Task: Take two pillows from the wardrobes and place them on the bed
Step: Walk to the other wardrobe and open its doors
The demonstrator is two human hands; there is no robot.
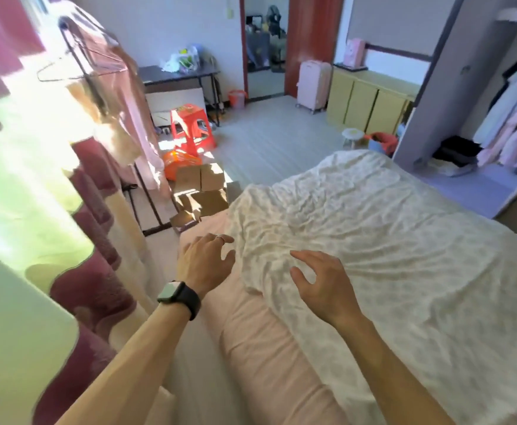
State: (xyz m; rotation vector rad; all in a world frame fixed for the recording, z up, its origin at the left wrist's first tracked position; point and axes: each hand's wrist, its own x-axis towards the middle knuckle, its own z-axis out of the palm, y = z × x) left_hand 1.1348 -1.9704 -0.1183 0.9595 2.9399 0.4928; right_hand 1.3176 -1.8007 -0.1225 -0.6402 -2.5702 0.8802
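Left hand (205, 265) and right hand (318, 282) hover empty over the bed (373, 240), fingers spread, no pillow visibly on it, those presumably inside the open wardrobe (496, 118) far right, though blur hides them; cardboard boxes (200, 191) could trip the walk.

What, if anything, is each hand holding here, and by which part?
Nothing is held. The left hand and the right hand are both open with fingers spread, above the near edge of the bed.
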